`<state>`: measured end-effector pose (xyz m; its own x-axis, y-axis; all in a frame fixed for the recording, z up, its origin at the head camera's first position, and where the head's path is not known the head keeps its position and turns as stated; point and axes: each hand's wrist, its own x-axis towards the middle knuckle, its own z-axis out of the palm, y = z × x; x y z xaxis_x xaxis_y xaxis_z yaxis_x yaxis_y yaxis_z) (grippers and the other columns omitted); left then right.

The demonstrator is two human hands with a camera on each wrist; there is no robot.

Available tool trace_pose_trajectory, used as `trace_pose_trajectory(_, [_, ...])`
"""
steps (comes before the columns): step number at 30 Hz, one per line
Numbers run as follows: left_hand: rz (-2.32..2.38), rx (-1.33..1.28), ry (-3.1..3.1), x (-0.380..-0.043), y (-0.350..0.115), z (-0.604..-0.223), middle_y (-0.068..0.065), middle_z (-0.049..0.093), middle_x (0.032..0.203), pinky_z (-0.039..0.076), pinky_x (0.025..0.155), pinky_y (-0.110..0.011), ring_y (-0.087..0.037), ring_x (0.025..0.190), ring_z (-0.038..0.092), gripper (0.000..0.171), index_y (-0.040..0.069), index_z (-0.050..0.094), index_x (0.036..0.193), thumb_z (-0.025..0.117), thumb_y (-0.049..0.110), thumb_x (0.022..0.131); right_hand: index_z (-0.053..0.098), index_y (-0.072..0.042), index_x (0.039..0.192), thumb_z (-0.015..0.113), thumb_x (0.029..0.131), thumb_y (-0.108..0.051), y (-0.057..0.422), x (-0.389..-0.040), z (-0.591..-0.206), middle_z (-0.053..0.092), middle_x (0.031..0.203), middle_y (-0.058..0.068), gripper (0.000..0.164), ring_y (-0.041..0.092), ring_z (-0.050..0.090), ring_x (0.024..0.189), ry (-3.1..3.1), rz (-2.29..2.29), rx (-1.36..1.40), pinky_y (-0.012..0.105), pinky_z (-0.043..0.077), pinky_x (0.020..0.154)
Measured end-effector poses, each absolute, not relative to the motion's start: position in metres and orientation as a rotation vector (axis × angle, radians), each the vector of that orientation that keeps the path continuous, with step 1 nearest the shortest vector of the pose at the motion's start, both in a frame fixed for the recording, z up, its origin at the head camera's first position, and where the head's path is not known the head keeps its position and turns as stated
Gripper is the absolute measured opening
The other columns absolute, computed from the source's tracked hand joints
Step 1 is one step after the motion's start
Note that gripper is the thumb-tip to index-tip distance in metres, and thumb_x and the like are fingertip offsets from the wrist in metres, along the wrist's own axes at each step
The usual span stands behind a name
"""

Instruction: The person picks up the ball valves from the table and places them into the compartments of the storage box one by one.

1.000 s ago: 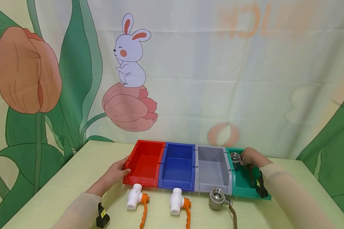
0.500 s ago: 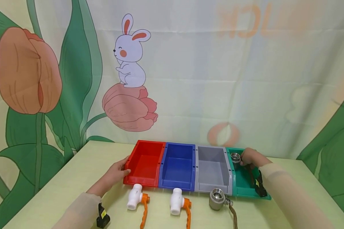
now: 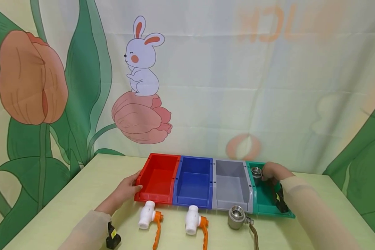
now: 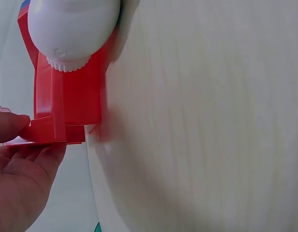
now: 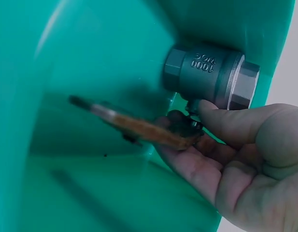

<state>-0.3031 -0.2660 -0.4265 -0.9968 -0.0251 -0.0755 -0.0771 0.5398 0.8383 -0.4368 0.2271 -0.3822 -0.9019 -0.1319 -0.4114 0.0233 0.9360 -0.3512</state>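
My left hand [image 3: 126, 188] grips the left rim of the red bin [image 3: 157, 178]; in the left wrist view the thumb lies on one side of the rim and the fingers on the other. Inside the green bin [image 3: 264, 210], my right hand [image 3: 273, 172] holds a metal ball valve [image 3: 256, 173] by the base of its lever. The right wrist view shows the steel valve body [image 5: 204, 72] against the bin's wall, with its rusty-brown lever [image 5: 144, 128] sticking out past the fingers.
Between the red and green bins stand a blue bin [image 3: 193, 180] and a grey bin [image 3: 232, 185], joined in a row. In front lie two white plastic valves [image 3: 147, 215] with orange handles and another metal valve [image 3: 236, 217]. A printed curtain [image 3: 200, 86] hangs behind the table [image 3: 90, 187].
The right wrist has turned slightly, its black camera shifting a little to the left. Both hands keep their holds, and the bins and front valves stay put.
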Motion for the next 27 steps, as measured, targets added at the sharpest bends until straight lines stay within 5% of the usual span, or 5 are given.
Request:
trace_pose_trajectory(5, [1.494, -0.064, 2.709, -0.304, -0.266, -0.428, -0.033, 0.043, 0.153, 0.051, 0.112, -0.056, -0.050, 0.135, 0.048, 0.064, -0.004, 0.025, 0.159, 0.051, -0.001, 0.101, 0.062, 0.023, 0.116, 0.052, 0.100, 0.007, 0.225, -0.436, -0.380, 0.067, 0.117, 0.035, 0.025, 0.043, 0.070, 0.108, 2.624, -0.503, -0.031, 0.053, 0.061, 0.095])
trace_pose_trajectory(16, [1.491, -0.081, 2.713, -0.303, -0.266, -0.427, -0.032, 0.043, 0.155, 0.050, 0.112, -0.056, -0.049, 0.136, 0.047, 0.065, -0.002, 0.024, 0.160, 0.052, 0.000, 0.101, 0.053, 0.023, 0.125, 0.057, 0.099, 0.003, 0.219, -0.428, -0.362, 0.061, 0.125, 0.039, 0.033, 0.047, 0.069, 0.112, 2.614, -0.536, 0.066, 0.049, 0.063, 0.092])
trace_pose_trajectory(27, [1.494, -0.097, 2.703, -0.302, -0.265, -0.428, -0.031, 0.041, 0.157, 0.049, 0.113, -0.056, -0.049, 0.137, 0.046, 0.067, -0.001, 0.022, 0.161, 0.052, 0.001, 0.101, 0.064, 0.014, 0.124, 0.059, 0.100, -0.007, 0.223, -0.407, -0.318, 0.059, 0.137, 0.034, 0.032, 0.041, 0.069, 0.117, 2.607, -0.447, -0.104, 0.045, 0.062, 0.098])
